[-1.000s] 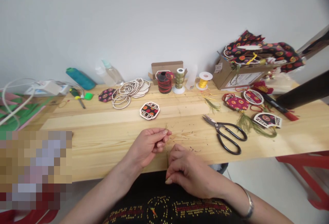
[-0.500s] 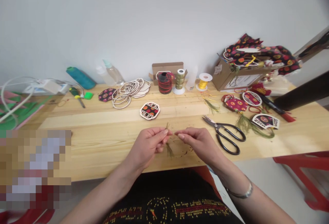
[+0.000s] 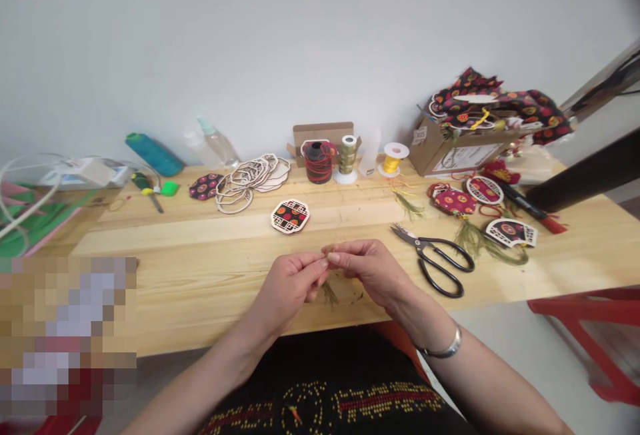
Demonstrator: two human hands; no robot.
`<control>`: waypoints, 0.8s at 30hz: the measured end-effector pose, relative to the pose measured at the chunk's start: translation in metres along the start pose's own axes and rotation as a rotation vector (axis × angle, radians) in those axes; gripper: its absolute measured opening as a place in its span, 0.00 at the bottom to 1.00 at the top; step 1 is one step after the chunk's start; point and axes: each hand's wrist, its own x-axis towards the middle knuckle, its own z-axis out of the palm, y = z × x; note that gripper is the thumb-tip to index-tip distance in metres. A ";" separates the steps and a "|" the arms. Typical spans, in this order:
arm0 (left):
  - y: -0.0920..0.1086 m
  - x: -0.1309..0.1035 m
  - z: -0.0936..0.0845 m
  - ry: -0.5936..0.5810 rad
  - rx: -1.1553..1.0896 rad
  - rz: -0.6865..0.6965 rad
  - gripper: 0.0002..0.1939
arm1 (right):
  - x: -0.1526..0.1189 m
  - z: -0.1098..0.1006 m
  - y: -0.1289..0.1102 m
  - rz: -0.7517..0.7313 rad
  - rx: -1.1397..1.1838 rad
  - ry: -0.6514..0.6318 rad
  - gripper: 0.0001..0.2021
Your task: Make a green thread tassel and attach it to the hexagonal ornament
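Near the table's front edge, my left hand (image 3: 299,278) pinches a small olive-green thread tassel (image 3: 329,294), whose loose strands hang below the fingers. My right hand (image 3: 367,266) meets it at the tassel's top, thumb and forefinger pressed together there; the fingertips hide most of the knot end. Beyond the hands lies an octagonal ornament (image 3: 291,216) with a white fretwork frame over dark patterned fabric. Black-handled scissors (image 3: 436,255) rest to the right of my right hand, blades slightly parted.
Along the wall stand a red-and-black spool (image 3: 319,160), a green spool (image 3: 347,158), a yellow spool (image 3: 393,158) and a cardboard box (image 3: 450,148) heaped with fabric. Wooden frames (image 3: 250,175) lie at back left, finished ornaments (image 3: 510,232) at right. A black pole (image 3: 590,165) slants in from the right.
My right hand has moved left, from a small gap away to touching my left fingertips at the tassel's top. The view has shifted slightly.
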 end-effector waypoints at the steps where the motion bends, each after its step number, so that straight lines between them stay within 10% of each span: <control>1: -0.001 0.000 0.000 -0.004 0.007 0.003 0.14 | 0.000 0.001 -0.001 0.000 0.009 0.005 0.12; 24: 0.000 0.001 0.006 0.090 -0.328 -0.133 0.12 | 0.006 0.006 0.003 -0.148 -0.008 -0.015 0.11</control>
